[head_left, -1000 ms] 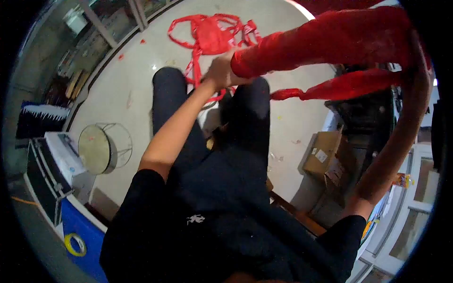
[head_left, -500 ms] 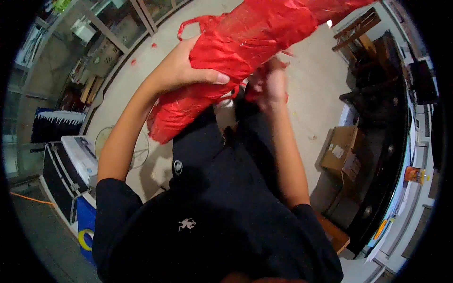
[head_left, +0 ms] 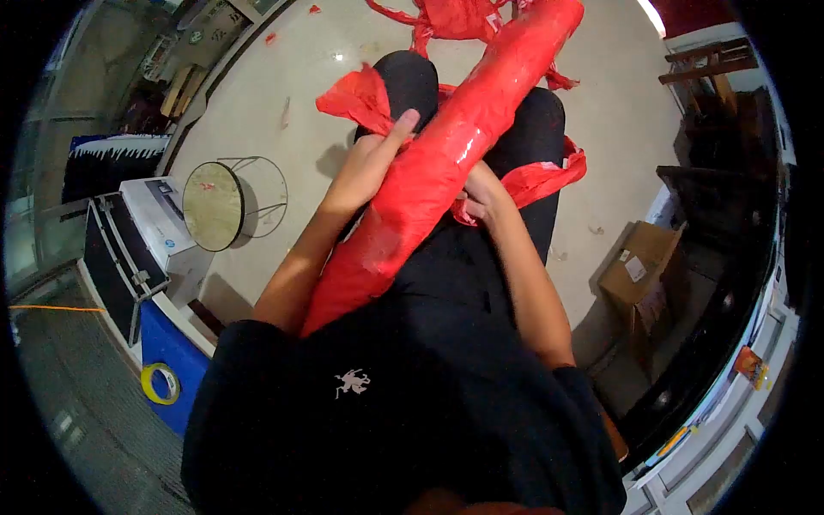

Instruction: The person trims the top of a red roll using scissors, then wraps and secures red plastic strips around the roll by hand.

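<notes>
A long roll wrapped in shiny red plastic [head_left: 429,189] lies slantwise across my lap, its near end against my shirt. On its left side, my left hand [head_left: 378,163] is closed with the thumb pointing up, gripping a red plastic strip [head_left: 360,99] whose loose end flares out above the knee. Close against the roll's right side, my right hand [head_left: 485,193] is closed on red plastic, with a loose end [head_left: 545,176] trailing rightward over my thigh. The roll hides part of the fingers and whatever passes beneath it.
Torn red plastic [head_left: 455,19] lies beyond my knees. A round stool [head_left: 214,207] stands at left near a white box [head_left: 159,219] and a black case [head_left: 120,262]. Yellow tape [head_left: 160,384] rests on a blue surface. A cardboard box [head_left: 639,266] is at right.
The roll has come down from a raised position onto my lap. Both hands have moved lower, beside it, and the red strip ends now show on either side.
</notes>
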Tool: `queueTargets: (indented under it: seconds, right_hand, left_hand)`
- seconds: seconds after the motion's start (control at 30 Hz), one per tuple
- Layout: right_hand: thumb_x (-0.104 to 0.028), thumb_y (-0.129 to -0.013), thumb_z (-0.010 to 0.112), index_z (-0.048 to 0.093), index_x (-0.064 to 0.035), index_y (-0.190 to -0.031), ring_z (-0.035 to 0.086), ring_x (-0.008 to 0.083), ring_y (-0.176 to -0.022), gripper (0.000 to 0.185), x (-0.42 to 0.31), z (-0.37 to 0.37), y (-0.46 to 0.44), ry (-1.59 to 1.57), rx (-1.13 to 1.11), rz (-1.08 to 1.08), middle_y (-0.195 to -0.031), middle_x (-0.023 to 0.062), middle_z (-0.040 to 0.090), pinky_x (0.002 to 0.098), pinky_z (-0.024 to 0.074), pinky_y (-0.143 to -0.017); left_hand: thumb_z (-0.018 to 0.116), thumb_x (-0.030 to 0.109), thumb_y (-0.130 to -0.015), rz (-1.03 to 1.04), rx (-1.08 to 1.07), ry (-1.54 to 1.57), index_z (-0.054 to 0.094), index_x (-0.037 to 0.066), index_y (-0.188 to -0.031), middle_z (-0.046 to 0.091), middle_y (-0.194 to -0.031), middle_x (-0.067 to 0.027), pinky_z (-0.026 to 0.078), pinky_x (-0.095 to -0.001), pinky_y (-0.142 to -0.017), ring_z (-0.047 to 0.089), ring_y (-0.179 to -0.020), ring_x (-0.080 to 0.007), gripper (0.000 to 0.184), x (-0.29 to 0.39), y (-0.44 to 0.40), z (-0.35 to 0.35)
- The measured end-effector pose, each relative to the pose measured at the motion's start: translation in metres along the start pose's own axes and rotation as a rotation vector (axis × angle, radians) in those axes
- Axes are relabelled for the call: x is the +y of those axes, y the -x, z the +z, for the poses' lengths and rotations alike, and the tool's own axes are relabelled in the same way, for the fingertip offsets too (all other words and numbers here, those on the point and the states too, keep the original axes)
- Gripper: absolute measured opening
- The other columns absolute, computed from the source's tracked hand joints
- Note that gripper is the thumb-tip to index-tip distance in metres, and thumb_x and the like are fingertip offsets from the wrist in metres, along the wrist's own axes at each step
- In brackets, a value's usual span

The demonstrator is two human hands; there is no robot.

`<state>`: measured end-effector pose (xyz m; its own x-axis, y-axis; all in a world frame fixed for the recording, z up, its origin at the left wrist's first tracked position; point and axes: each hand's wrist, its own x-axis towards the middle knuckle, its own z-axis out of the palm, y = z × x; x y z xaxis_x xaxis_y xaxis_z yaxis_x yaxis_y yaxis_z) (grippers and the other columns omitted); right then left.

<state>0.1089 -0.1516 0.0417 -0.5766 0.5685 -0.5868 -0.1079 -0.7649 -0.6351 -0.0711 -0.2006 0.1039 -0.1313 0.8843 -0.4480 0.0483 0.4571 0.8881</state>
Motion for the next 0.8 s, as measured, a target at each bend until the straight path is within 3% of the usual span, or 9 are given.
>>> queueTargets:
  seconds: [0.1,0.23,0.3,0.37,0.43,0.5,0.53,0.63,0.8]
  right_hand:
    - [-0.024,-0.096,0.061,0.06,-0.0036,-0.119,0.066,0.0165,-0.096,0.03,-0.001,-0.011,-0.008,-0.044,0.003,0.032,-0.116,0.0089,0.066,0.0293,0.0552,-0.08]
    - [-0.021,-0.096,0.06,0.059,-0.0022,-0.122,0.063,0.0173,-0.104,0.032,-0.038,0.015,0.024,0.241,0.081,-0.099,-0.118,0.0108,0.065,0.0317,0.0512,-0.088]
    - [-0.021,-0.096,0.06,0.059,-0.001,-0.122,0.062,0.0189,-0.107,0.033,-0.038,0.005,0.033,0.286,0.057,-0.275,-0.119,0.0118,0.065,0.0333,0.0495,-0.092]
    - [-0.019,-0.095,0.059,0.057,0.0015,-0.124,0.059,0.0234,-0.113,0.036,-0.027,-0.027,0.032,0.85,0.021,-0.419,-0.121,0.0137,0.064,0.037,0.0453,-0.099]
    - [-0.019,-0.095,0.056,0.056,0.0017,-0.124,0.059,0.0271,-0.114,0.036,-0.016,-0.039,0.035,0.938,0.065,-0.496,-0.123,0.0141,0.064,0.0387,0.0444,-0.1]
    - [-0.025,-0.097,0.053,0.056,0.0009,-0.124,0.063,0.03,-0.106,0.037,-0.008,-0.043,0.043,1.158,0.046,-0.362,-0.116,0.0148,0.066,0.0394,0.048,-0.095]
    - [-0.029,-0.098,0.051,0.056,0.0002,-0.123,0.067,0.0309,-0.098,0.038,-0.005,-0.042,0.048,1.265,0.035,-0.369,-0.109,0.0154,0.068,0.0395,0.052,-0.089]
    - [-0.032,-0.1,0.048,0.058,-0.0015,-0.118,0.07,0.0255,-0.076,0.036,-0.037,-0.012,0.069,0.646,-0.042,0.24,-0.092,0.0144,0.068,0.0358,0.0572,-0.071]
    - [-0.043,-0.098,0.044,0.054,0.0008,-0.123,0.068,0.0236,-0.076,0.051,-0.064,-0.043,0.104,0.118,-0.22,0.182,-0.091,0.0178,0.069,0.032,0.0557,-0.068]
  left_hand:
    - [0.052,0.059,-0.095,0.017,-0.004,-0.054,0.067,-0.005,-0.101,0.065,-0.091,-0.0058,0.045,-0.0273,-0.083,0.058,-0.083,-0.0139,0.065,0.001,-0.01,-0.003]
    - [0.063,0.047,-0.093,0.019,-0.011,0.268,0.059,-0.004,-0.118,0.065,-0.1,-0.0056,0.046,-0.0282,-0.086,0.059,-0.09,-0.0123,0.057,0.014,-0.004,0.013]
    - [0.07,0.035,-0.091,0.382,-0.15,0.212,0.051,-0.001,-0.129,0.065,-0.108,-0.0061,0.046,-0.0296,-0.093,0.061,-0.098,-0.0128,0.056,0.008,0.007,0.035]
    - [0.071,0.024,-0.09,0.255,-0.238,0.259,0.055,0.001,-0.129,0.065,-0.114,-0.0066,0.045,-0.0298,-0.098,0.061,-0.107,-0.0151,0.048,0.011,0.009,0.035]
    - [0.066,0.021,-0.094,0.242,-0.144,0.126,0.059,0.006,-0.129,0.066,-0.115,-0.0039,0.045,-0.0288,-0.097,0.061,-0.108,-0.0153,0.039,0.001,0.015,0.04]
    - [0.06,0.018,-0.095,0.723,0.018,-1.034,0.063,0.006,-0.127,0.069,-0.111,-0.0055,0.047,-0.0291,-0.094,0.063,-0.105,-0.0156,0.034,-0.032,0.023,0.027]
    - [0.055,0.018,-0.099,0.691,-0.01,-0.848,0.061,0.005,-0.129,0.068,-0.117,-0.0067,0.046,-0.0298,-0.095,0.063,-0.106,-0.0152,0.034,-0.031,0.022,0.027]
    - [0.047,0.021,-0.104,0.168,-0.109,0.076,0.063,0.001,-0.122,0.069,-0.115,-0.0098,0.047,-0.0331,-0.097,0.066,-0.105,-0.0194,0.031,0.009,0.04,0.026]
    - [0.047,0.023,-0.104,0.389,0.022,-0.06,0.063,0.0,-0.115,0.069,-0.112,-0.0116,0.048,-0.0348,-0.097,0.066,-0.103,-0.021,0.03,-0.01,0.047,0.023]
